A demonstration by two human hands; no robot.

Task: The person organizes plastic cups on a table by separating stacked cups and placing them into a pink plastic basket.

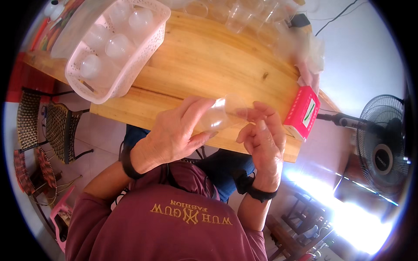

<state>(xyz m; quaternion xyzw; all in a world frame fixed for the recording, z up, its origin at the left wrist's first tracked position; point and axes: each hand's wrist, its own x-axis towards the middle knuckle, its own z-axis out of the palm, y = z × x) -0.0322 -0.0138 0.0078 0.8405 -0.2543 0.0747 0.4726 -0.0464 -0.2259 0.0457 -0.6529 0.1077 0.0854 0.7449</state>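
My left hand (174,133) is closed around the side of a clear plastic cup (222,114), which lies tilted on its side in the air above the table's near edge. The cup's open rim faces my right hand (264,133). That hand is raised with curled fingers, its fingertips close to the rim; whether they touch the rim or hold something thin is not clear. Both wrists wear dark bands.
A pink plastic basket (114,93) with several clear cups stands at the left on the wooden table (209,62). More clear cups (240,18) lie along the far side. A red box (302,112) sits at the right edge, near a standing fan (382,156).
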